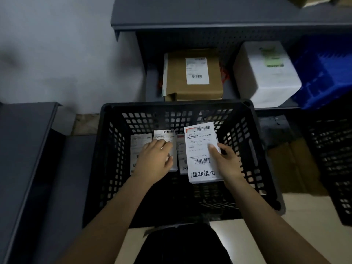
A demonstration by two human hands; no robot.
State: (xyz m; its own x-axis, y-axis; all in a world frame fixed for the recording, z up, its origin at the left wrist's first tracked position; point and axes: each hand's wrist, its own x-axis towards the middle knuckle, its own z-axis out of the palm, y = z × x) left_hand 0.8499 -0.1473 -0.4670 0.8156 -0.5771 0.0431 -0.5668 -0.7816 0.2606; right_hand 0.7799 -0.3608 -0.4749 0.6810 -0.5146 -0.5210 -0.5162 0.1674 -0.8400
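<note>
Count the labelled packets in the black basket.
4. The largest packet is held up by the right hand; a second packet is in the left hand; a third packet lies far left; a fourth packet lies between the hands. More may be hidden underneath.

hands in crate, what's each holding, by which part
Right hand pinches the labelled parcel by its right edge; left hand grips a second parcel across its middle.
</note>
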